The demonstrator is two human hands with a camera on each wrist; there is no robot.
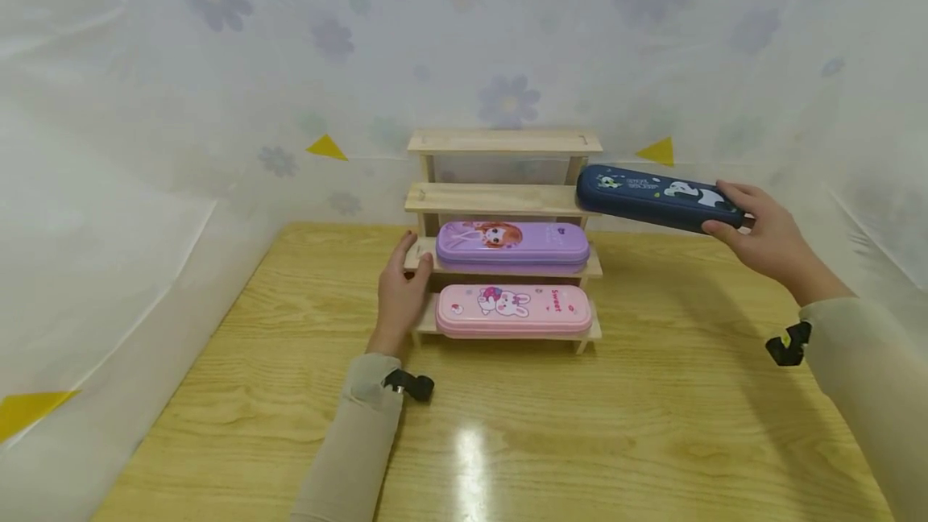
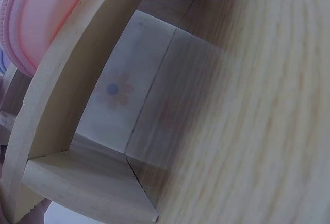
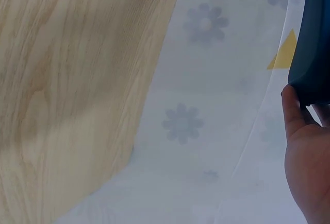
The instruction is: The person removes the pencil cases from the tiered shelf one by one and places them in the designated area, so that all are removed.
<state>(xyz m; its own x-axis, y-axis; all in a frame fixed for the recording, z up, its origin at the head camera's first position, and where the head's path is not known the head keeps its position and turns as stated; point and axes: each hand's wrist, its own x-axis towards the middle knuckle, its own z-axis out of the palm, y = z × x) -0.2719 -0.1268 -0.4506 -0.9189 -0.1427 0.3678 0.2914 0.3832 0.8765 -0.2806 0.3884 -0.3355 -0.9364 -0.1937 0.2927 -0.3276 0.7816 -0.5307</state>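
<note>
Right hand, at centre right, pinches the right end of a dark blue case between thumb and fingers; the case's left end overlaps the right end of the second-highest tier of a stepped wooden rack, contact being uncertain. Left hand, thumb and fingers spread apart, rests against the rack's left end. The tabletop stretches from the rack to the bottom of the frame, its left edge slanting along a flower-patterned sheet. A purple case lies one tier above a pink case on the lowest; closed lids hide their contents. In the wrist views, the pink and dark blue cases are cut off, and the left hand is barely visible.
</note>
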